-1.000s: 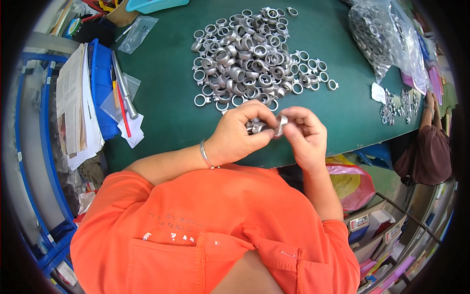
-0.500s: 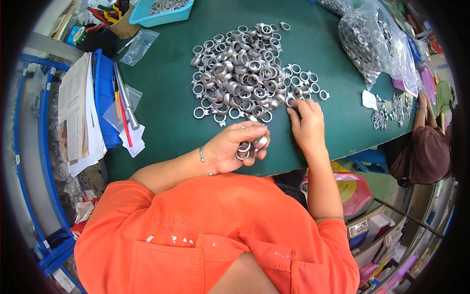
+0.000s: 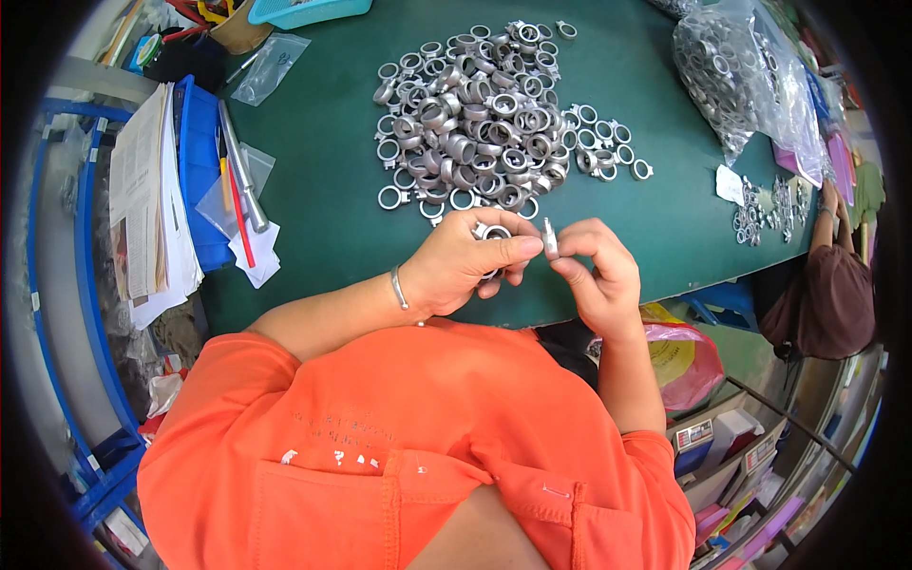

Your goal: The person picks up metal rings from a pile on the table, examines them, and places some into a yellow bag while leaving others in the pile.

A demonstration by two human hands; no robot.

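Note:
My left hand is closed around a few grey metal rings, partly hidden by its fingers. Between the thumb and fingers of my right hand is one metal ring, seen edge-on with a small stub pointing up. My left thumb tip reaches close to that ring; whether it touches I cannot tell. Just beyond both hands lies a large heap of similar rings with small lugs. A looser group of rings spreads at its right side.
The green table carries a blue tray with papers, a red pen and a metal rod on the left. At far right are a clear bag of rings and smaller metal parts. Another person sits beyond.
My right hand has come from the heap's right edge toward my left hand, now with a ring pinched in it. My left hand has shifted slightly right and away from me.

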